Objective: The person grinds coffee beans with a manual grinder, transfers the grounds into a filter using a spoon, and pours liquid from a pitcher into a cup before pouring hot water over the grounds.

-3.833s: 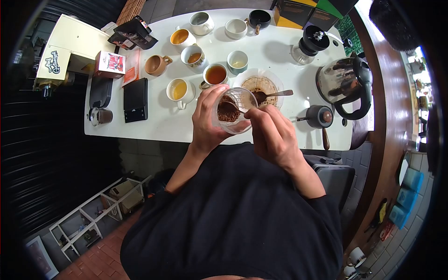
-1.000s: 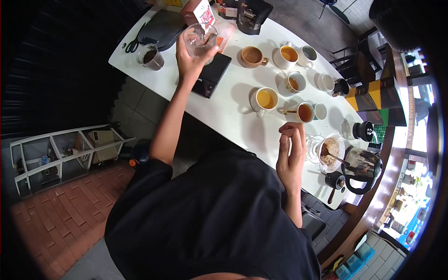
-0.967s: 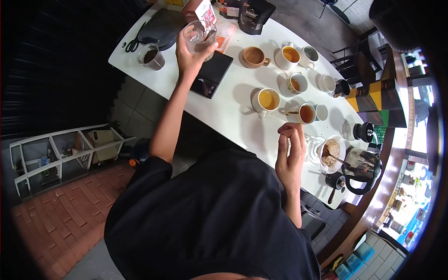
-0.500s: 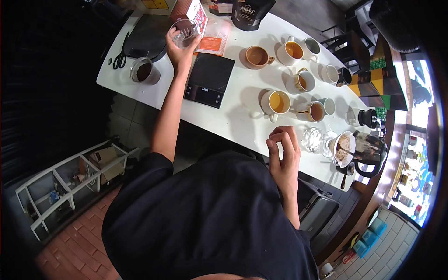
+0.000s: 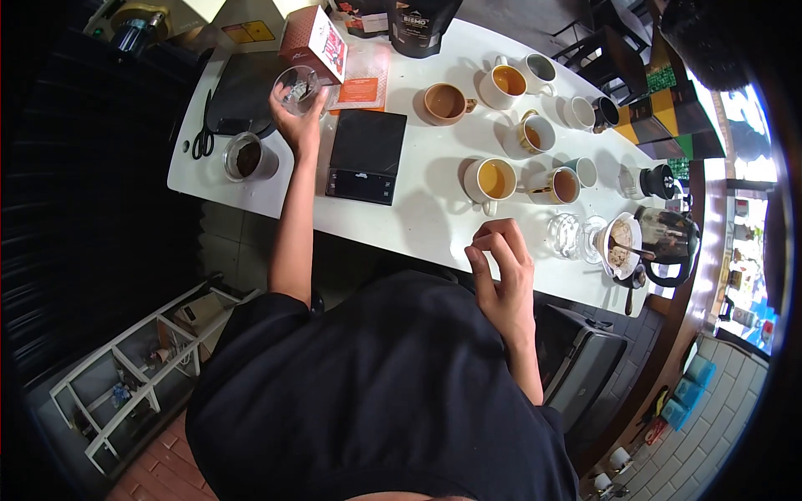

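Observation:
My left hand (image 5: 298, 125) is wrapped round a clear cup (image 5: 294, 90), held at the back left in front of a red and white box (image 5: 313, 46). Left of that hand, a clear container of dark ground coffee (image 5: 250, 157) stands on the table. To its right lies a black digital scale (image 5: 366, 159) with nothing on it. My right hand (image 5: 505, 271) hovers by the table's front edge, fingers curled in toward the thumb, with nothing seen in them. Nearest to it are a white mug of amber liquid (image 5: 491, 179) and a clear glass (image 5: 565, 235).
Several mugs, including a brown mug (image 5: 445, 103), spread over the middle of the white table (image 5: 418, 230). On the right stand a filter with coffee grounds (image 5: 621, 244), a glass carafe (image 5: 668, 238) and a hand grinder (image 5: 656, 181). Scissors (image 5: 202, 134) lie left, coffee bags (image 5: 422, 25) behind.
The camera view has shifted a little. My left hand, still round the cup, has come slightly lower and left in view. My right hand stays curled near the front edge.

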